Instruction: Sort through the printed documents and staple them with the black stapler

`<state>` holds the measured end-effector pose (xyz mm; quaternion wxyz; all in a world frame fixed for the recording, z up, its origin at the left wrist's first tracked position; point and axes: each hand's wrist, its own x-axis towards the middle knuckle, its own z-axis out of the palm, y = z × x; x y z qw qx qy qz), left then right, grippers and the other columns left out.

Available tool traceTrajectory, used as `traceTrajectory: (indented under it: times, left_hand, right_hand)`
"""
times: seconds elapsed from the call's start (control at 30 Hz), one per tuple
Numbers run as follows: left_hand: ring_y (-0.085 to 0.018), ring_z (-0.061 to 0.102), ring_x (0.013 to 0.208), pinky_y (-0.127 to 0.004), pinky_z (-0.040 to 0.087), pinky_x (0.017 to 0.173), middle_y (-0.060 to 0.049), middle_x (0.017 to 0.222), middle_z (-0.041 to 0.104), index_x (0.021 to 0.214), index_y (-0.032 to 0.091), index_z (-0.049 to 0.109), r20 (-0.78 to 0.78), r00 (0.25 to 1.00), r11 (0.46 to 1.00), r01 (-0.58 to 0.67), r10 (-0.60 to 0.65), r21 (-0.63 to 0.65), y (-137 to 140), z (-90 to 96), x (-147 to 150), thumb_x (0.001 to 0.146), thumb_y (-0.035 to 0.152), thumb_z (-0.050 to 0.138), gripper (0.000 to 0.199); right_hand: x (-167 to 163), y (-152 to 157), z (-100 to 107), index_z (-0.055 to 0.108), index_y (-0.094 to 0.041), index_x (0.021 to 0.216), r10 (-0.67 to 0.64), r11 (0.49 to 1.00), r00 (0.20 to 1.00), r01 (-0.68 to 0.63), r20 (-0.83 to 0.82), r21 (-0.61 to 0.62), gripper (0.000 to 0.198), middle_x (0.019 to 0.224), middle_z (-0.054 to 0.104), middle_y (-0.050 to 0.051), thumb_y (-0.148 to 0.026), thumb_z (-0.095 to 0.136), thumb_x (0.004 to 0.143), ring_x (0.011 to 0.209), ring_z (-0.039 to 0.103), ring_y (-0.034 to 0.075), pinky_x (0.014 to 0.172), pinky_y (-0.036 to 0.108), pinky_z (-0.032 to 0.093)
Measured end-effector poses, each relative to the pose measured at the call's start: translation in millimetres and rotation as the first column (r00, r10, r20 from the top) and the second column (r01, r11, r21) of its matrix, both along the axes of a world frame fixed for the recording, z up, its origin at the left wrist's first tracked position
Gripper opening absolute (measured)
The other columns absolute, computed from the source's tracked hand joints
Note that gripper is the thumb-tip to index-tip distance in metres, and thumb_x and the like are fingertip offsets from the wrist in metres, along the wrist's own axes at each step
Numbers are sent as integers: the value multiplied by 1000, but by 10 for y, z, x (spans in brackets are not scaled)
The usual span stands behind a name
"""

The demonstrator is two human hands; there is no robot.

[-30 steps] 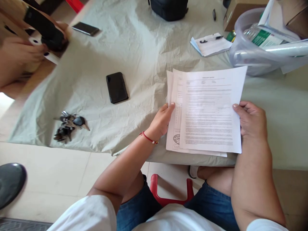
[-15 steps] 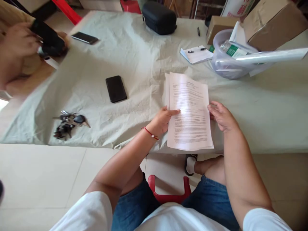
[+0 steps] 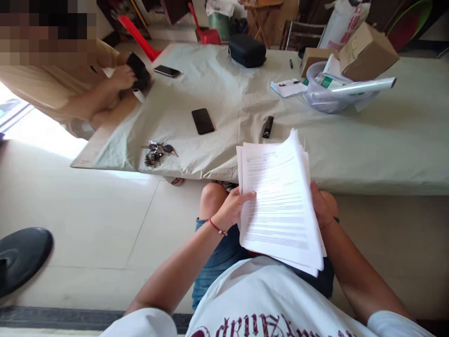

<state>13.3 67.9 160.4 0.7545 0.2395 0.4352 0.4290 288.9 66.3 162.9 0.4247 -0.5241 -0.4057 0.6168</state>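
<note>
The white rectangular paper sheets (image 3: 273, 210) look smooth; the broad grey-green cloth-like cover (image 3: 229, 100) looks wrinkled and matt. The round translucent plastic tub (image 3: 317, 102) looks glossy.

The person wears a white T-shirt (image 3: 245, 285) with short sleeves (image 3: 143, 323) and big, curly, dark red letters (image 3: 245, 325) on the front. The blue jean shorts (image 3: 210, 271) stop near the knees. A thin red string bracelet (image 3: 213, 225) with a small pale bead (image 3: 220, 232) goes around the left wrist.
</note>
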Motion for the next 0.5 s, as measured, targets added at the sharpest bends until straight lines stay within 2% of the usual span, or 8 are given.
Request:
traceTrajectory:
  times: [0.07, 0.1, 0.17, 0.23, 0.33, 0.4, 0.5]
  left_hand:
    - [-32, 77, 98, -44, 59, 93, -15, 109, 83, 102, 13, 82, -81, 987, 990, -133, 136, 39, -301, -242, -15, 64, 40, 101, 51]
    - [-31, 76, 100, -44, 59, 95, -15, 110, 83, 103, 13, 82, -107, 978, 983, -174, 180, 64, -429, -331, -19, 63, 42, 101, 52]
    - [-31, 76, 105, -44, 57, 99, -14, 113, 83, 104, 15, 83, -109, 977, 979, -174, 185, 106, -628, -435, -36, 64, 44, 101, 53]
    - [-32, 75, 109, -44, 57, 102, -13, 116, 82, 104, 16, 84, -74, 990, 986, -114, 124, 124, -744, -464, -72, 64, 44, 101, 52]
    - [-32, 76, 105, -46, 59, 99, -13, 114, 83, 104, 16, 85, -17, 1000, 995, -21, 22, 94, -773, -449, -129, 62, 43, 102, 52]
    - [-32, 77, 100, -46, 60, 97, -13, 111, 83, 103, 17, 85, -3, 1000, 997, -19, 20, 78, -719, -439, -130, 61, 42, 103, 52]
    - [-32, 77, 101, -47, 60, 99, -12, 112, 83, 102, 17, 84, -5, 997, 991, -78, 79, 105, -591, -428, -43, 60, 42, 103, 52]
  right_hand:
    - [-29, -254, -44, 78, -26, 117, 8, 994, 996, -16, -83, -104, 82, 109, 82, 13, -95, 46, 85, 120, 74, 40, 97, 54, 63]
    - [-32, -364, -70, 79, -26, 115, 2, 989, 993, -20, -119, -149, 82, 108, 83, 13, -95, 51, 82, 120, 74, 40, 98, 53, 63]
    - [-20, -558, -116, 79, -25, 113, -6, 983, 990, -20, -138, -185, 74, 106, 83, 11, -89, 69, 76, 119, 75, 40, 100, 50, 63]
    - [6, -714, -140, 79, -26, 114, 6, 985, 994, -24, -107, -173, 65, 106, 84, 9, -75, 86, 72, 115, 77, 38, 101, 47, 63]
    - [71, -833, -129, 77, -25, 118, 22, 978, 995, -42, -96, -203, 65, 105, 84, 9, -64, 93, 69, 106, 80, 36, 95, 48, 65]
    - [129, -822, -116, 77, -25, 116, -12, 976, 994, -12, -110, -216, 65, 103, 84, 10, -69, 89, 71, 102, 81, 36, 91, 49, 66]
    - [196, -709, -143, 78, -25, 111, -120, 977, 984, 93, -133, -192, 67, 105, 84, 10, -81, 80, 74, 104, 81, 36, 93, 52, 66]
